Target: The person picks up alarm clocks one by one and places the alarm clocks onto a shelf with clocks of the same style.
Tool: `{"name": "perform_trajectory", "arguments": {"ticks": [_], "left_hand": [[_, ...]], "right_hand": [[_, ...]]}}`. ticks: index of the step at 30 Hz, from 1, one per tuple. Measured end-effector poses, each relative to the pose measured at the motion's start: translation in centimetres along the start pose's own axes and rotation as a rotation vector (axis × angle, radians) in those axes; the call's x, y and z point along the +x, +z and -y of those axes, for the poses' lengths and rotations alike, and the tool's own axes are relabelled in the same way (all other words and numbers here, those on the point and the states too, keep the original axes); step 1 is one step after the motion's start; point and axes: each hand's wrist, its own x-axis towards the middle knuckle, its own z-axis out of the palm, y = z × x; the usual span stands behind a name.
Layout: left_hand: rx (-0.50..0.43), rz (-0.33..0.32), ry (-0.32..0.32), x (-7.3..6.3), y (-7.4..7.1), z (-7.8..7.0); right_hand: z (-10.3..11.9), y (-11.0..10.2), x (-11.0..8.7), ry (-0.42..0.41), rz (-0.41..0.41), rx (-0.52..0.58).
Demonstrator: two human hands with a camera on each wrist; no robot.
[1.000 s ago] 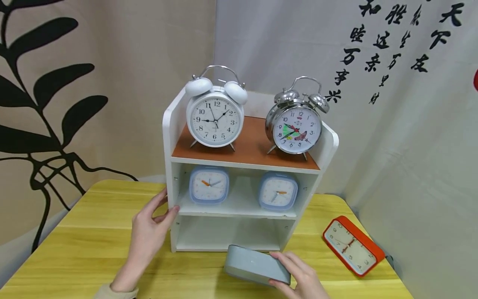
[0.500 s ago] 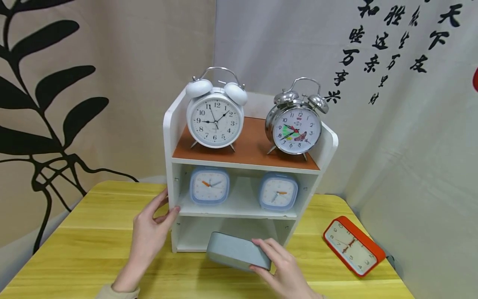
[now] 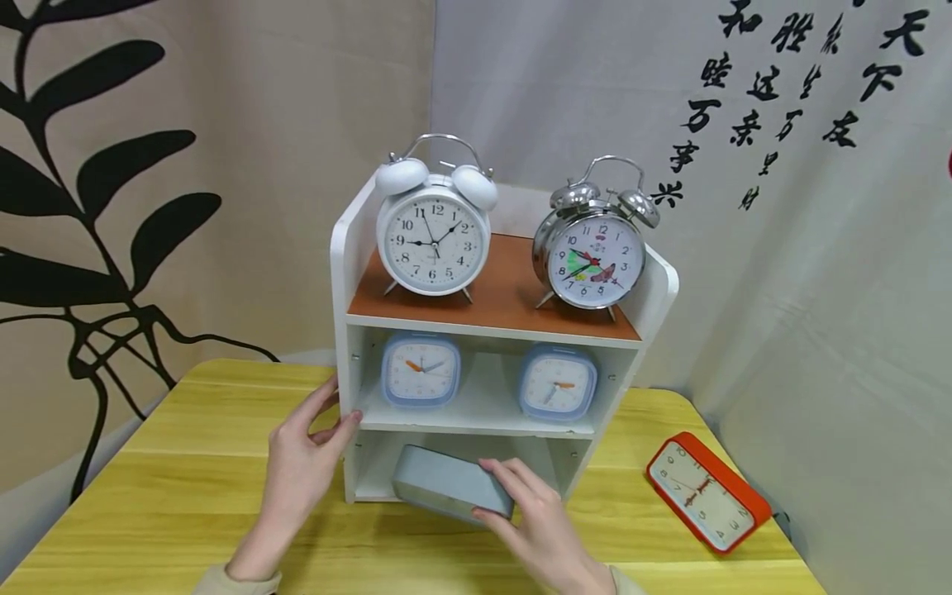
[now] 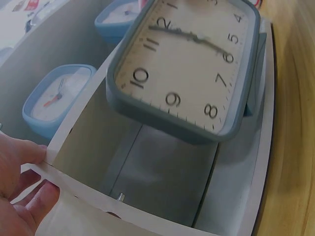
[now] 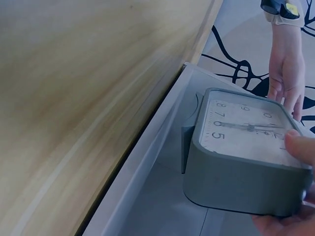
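Note:
My right hand (image 3: 541, 529) grips a grey-blue alarm clock (image 3: 452, 483) by its right end, thumb and fingers on opposite sides. The clock is tilted at the front of the bottom compartment of a white shelf (image 3: 647, 318). Its numbered dial (image 4: 184, 64) shows in the left wrist view; the head view shows only the casing. My left hand (image 3: 301, 463) holds the left side panel of the shelf, with the thumb at the front edge and the fingers against the outer side.
A white twin-bell clock (image 3: 434, 240) and a silver twin-bell clock (image 3: 595, 260) stand on the brown top board. Two light-blue clocks (image 3: 421, 369) sit in the middle compartment. A red clock (image 3: 706, 492) lies on the wooden table (image 3: 149, 529), right of the shelf.
My right hand has carried the grey-blue clock leftward and toward the shelf, up to the bottom compartment. My left hand has kept its place on the side panel.

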Motion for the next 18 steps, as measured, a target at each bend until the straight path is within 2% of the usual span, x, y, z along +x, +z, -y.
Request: {"name": "perform_trajectory", "arguments": {"ticks": [7,18], "left_hand": [[0.010,-0.004,0.017,0.0,0.0,0.0],[0.005,0.001,0.022,0.0,-0.1,-0.1]], "right_hand": [[0.0,1.2,0.7,0.069,0.026,0.007],[0.1,2.9,2.2,0.090,0.005,0.024]]}}
